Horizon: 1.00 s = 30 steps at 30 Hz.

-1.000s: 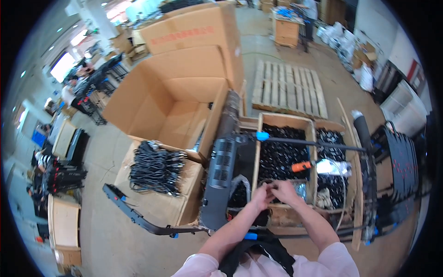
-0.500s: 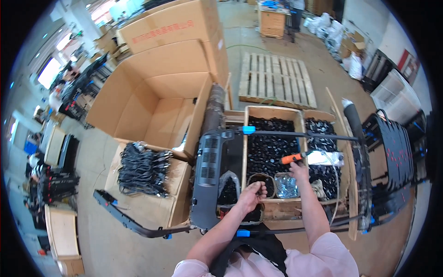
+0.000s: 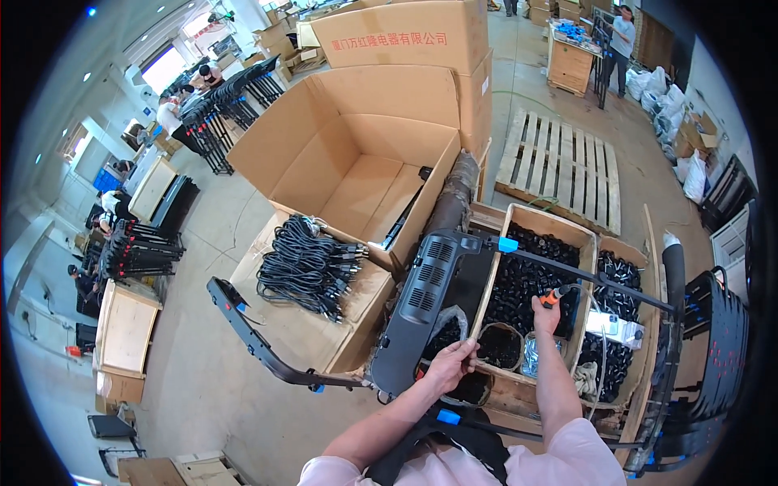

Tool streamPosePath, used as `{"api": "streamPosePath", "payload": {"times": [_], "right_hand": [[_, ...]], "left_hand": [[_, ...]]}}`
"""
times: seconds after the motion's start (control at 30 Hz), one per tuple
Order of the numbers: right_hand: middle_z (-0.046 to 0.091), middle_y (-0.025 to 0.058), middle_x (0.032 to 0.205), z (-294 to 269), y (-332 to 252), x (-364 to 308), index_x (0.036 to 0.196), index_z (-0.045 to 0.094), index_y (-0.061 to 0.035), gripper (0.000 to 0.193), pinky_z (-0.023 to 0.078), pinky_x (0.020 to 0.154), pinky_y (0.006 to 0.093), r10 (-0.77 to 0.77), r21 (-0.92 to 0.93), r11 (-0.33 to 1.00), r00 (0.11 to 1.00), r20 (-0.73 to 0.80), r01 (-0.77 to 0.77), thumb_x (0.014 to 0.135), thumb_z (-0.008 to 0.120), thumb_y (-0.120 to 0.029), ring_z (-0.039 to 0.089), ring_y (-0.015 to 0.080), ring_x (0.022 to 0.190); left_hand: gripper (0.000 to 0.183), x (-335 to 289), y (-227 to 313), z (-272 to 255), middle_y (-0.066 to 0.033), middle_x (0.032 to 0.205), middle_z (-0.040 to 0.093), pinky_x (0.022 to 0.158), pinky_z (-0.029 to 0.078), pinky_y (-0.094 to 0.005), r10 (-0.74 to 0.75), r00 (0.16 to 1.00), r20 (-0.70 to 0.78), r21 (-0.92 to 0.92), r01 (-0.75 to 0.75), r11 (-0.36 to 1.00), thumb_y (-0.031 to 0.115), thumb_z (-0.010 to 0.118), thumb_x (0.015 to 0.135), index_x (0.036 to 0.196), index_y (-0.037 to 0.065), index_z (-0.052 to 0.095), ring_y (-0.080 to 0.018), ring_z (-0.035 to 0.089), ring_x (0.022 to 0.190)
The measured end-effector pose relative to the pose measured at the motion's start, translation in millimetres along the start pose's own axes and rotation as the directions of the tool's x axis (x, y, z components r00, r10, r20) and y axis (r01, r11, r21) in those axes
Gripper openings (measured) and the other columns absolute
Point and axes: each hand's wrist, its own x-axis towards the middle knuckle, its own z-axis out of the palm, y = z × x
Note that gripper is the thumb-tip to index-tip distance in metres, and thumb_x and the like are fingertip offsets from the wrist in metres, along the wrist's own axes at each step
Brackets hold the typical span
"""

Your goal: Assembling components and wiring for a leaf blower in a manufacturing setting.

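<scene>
My right hand (image 3: pixel 546 317) is closed around an orange power screwdriver (image 3: pixel 553 297) over a wooden bin of small black plastic parts (image 3: pixel 531 275). A thin pale hose (image 3: pixel 598 324) hangs near the tool. My left hand (image 3: pixel 454 366) has thumb and fingers pinched together; whatever is between them is too small to make out. It is above the near end of a black machine housing with vent slots (image 3: pixel 425 283), beside a round tub of small dark parts (image 3: pixel 500 344). A long black frame with blue clips (image 3: pixel 583 275) spans the bins in front of me.
Bundled black cables (image 3: pixel 308 263) lie on a carton at left, before a large open cardboard box (image 3: pixel 365 170). A wooden pallet (image 3: pixel 559 166) is on the floor beyond. Black frames (image 3: pixel 713 340) stand at right. Several people (image 3: pixel 166 117) work at the far left; another person (image 3: pixel 621 49) stands far right.
The view has swung left, so the scene sits further right. My right hand has closed around the orange power screwdriver, which has turned. My left hand stays pinched near the black housing.
</scene>
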Motion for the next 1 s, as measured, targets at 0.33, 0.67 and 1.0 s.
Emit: {"api": "streamPosePath", "payload": {"times": [0.33, 0.67, 1.0], "right_hand": [[0.074, 0.0115, 0.114, -49.3, -191.6, -79.6, 0.125, 0.065, 0.0, 0.042, 0.054, 0.098, 0.0338, -0.168, 0.238, 0.966, 0.941, 0.294, 0.099, 0.086, 0.081, -0.006, 0.069, 0.018, 0.105], [0.071, 0.0208, 0.125, 10.2, -289.9, -200.6, 0.136, 0.055, 0.0038, 0.055, 0.054, 0.105, 0.0395, -0.287, 0.433, 0.901, 0.801, 0.526, 0.039, 0.087, 0.078, -0.001, 0.069, 0.0245, 0.116], [0.071, 0.0204, 0.127, 45.1, -305.2, -213.3, 0.137, 0.055, 0.0031, 0.054, 0.05, 0.108, 0.0403, -0.257, 0.385, 0.921, 0.828, 0.497, 0.055, 0.089, 0.078, -0.005, 0.068, 0.0246, 0.117]], "left_hand": [[0.027, 15.9, 42.7, -21.0, 0.0018, 0.092, 0.066, 0.074, 0.057, -0.0272, 0.014, 0.998, -0.069, -0.343, -0.036, 0.938, 0.033, 0.058, 0.109, 0.119, 0.01, 0.068, -0.0122, 0.065, 0.081], [0.028, 30.1, 79.3, -25.6, 0.0001, 0.085, 0.064, 0.068, 0.058, -0.0272, 0.053, 0.998, -0.032, -0.546, -0.062, 0.835, 0.035, 0.059, 0.109, 0.115, 0.008, 0.067, -0.0133, 0.063, 0.073], [0.028, 24.7, 110.8, -46.7, 0.0014, 0.086, 0.06, 0.072, 0.056, -0.0288, 0.099, 0.992, 0.085, -0.591, -0.03, 0.806, 0.033, 0.059, 0.108, 0.121, 0.009, 0.064, -0.0134, 0.06, 0.077]]}}
